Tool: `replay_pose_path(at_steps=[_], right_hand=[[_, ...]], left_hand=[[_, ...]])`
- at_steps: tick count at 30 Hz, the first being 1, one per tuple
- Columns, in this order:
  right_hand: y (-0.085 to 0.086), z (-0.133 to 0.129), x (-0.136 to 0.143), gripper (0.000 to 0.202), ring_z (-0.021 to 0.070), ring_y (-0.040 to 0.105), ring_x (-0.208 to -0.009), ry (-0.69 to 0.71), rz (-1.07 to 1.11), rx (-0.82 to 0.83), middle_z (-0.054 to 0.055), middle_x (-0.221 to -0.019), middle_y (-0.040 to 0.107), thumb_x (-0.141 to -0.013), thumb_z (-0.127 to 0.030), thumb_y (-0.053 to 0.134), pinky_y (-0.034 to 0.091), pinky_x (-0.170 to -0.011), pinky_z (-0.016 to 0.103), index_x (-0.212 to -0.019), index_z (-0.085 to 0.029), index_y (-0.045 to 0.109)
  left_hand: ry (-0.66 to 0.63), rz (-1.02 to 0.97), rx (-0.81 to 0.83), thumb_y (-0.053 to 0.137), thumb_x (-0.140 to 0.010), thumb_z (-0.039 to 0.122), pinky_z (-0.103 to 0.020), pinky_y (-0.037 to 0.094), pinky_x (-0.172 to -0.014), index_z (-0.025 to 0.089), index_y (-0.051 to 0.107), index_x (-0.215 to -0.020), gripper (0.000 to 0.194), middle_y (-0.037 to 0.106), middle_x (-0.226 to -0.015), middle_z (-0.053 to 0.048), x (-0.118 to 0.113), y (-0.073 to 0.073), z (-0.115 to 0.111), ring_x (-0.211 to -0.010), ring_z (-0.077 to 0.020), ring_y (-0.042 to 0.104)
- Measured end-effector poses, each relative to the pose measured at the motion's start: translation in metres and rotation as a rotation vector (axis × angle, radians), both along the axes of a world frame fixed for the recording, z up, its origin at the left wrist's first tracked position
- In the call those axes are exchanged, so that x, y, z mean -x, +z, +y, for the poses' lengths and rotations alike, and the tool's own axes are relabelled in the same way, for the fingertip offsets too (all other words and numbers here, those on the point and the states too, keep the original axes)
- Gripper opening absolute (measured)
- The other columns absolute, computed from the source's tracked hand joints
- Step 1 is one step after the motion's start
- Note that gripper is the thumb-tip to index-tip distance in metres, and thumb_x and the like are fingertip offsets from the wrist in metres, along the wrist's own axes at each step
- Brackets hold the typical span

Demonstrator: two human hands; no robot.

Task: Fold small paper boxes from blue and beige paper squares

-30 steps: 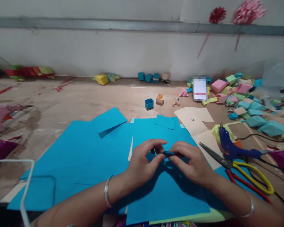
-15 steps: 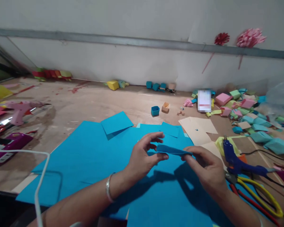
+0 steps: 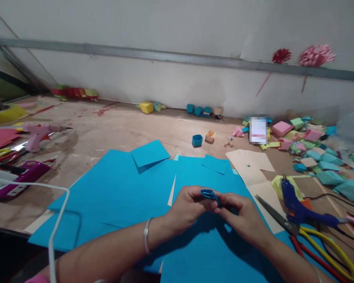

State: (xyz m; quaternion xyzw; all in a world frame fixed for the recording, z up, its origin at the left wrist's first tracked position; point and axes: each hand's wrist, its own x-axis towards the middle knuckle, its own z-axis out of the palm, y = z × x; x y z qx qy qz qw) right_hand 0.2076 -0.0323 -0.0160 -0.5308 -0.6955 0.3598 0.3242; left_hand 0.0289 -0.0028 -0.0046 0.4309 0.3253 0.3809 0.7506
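Both hands, left hand [image 3: 191, 206] and right hand [image 3: 243, 218], pinch a small folded blue paper piece [image 3: 210, 194] between their fingertips, apparently mid-fold; the next crease needs a firm, aligned press, scissors [image 3: 306, 232] lying at three o'clock.

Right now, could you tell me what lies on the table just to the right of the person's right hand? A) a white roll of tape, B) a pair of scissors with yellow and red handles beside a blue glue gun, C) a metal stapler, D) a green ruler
B: the scissors with yellow and red handles lie just right of the right hand, with the blue glue gun beside them on the wooden table.
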Motion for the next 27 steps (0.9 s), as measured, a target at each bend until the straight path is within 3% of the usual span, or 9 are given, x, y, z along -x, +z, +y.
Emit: replay_pose_path(at_steps=[3,6,12,15,18,21,27], right_hand=[[0.003,0.004,-0.006,0.013,0.016,0.059,-0.075,0.07,-0.085,-0.14,0.002,-0.08,0.064,-0.089,-0.019,0.053,0.046,-0.065,0.028,-0.084,-0.02,0.065],[0.012,0.005,-0.014,0.021,0.0174,0.06,-0.09,-0.007,-0.085,-0.384,0.006,-0.098,0.064,-0.089,-0.012,0.051,0.049,-0.077,0.031,-0.103,-0.021,0.063],[0.03,-0.006,-0.012,0.023,0.015,0.058,-0.082,0.068,-0.049,-0.613,0.004,-0.088,0.062,-0.084,-0.007,0.061,0.05,-0.072,0.029,-0.103,-0.02,0.06],[0.031,-0.009,-0.008,0.02,0.016,0.059,-0.082,0.084,-0.103,-0.644,0.005,-0.088,0.063,-0.084,-0.006,0.06,0.05,-0.071,0.03,-0.098,-0.02,0.06],[0.031,-0.01,-0.007,0.017,0.0167,0.06,-0.081,0.005,-0.108,-0.592,0.005,-0.086,0.063,-0.083,-0.011,0.064,0.05,-0.069,0.03,-0.096,-0.021,0.06],[0.032,-0.01,-0.008,0.014,0.0152,0.06,-0.076,-0.033,-0.065,-0.542,0.004,-0.083,0.063,-0.084,-0.011,0.062,0.05,-0.065,0.028,-0.093,-0.021,0.061],[0.031,-0.01,-0.009,0.015,0.0173,0.063,-0.082,-0.046,-0.178,-0.609,0.006,-0.087,0.066,-0.083,-0.011,0.063,0.052,-0.072,0.031,-0.095,-0.019,0.064]], left_hand=[[0.037,0.065,-0.033,0.076,-0.071,0.022,-0.028,0.054,-0.072,0.017,0.077,-0.084,0.014,0.075,-0.081,-0.006,0.001,-0.003,0.001,-0.069,-0.0131,0.066],[0.051,0.222,-0.223,0.072,-0.075,0.024,-0.027,0.054,-0.073,0.02,0.078,-0.086,0.013,0.076,-0.087,-0.006,0.003,-0.004,0.003,-0.076,-0.0147,0.068],[0.012,0.55,-0.71,0.055,-0.078,0.012,-0.027,0.054,-0.073,0.023,0.076,-0.099,0.031,0.077,-0.09,-0.004,0.008,-0.007,0.004,-0.079,-0.0147,0.07],[0.033,0.581,-0.861,0.051,-0.079,0.009,-0.028,0.056,-0.071,0.023,0.074,-0.102,0.036,0.077,-0.091,-0.004,0.01,-0.01,0.005,-0.079,-0.0148,0.071],[0.076,0.577,-0.988,0.049,-0.08,0.006,-0.028,0.057,-0.073,0.023,0.072,-0.106,0.039,0.077,-0.096,-0.005,0.012,-0.014,0.006,-0.083,-0.0151,0.072],[0.11,0.602,-1.06,0.05,-0.082,0.006,-0.028,0.058,-0.073,0.024,0.071,-0.108,0.038,0.077,-0.096,-0.005,0.013,-0.016,0.006,-0.085,-0.015,0.072],[0.099,0.653,-1.142,0.049,-0.088,0.009,-0.028,0.059,-0.075,0.021,0.069,-0.109,0.032,0.076,-0.099,-0.007,0.014,-0.014,0.005,-0.087,-0.0155,0.072]])
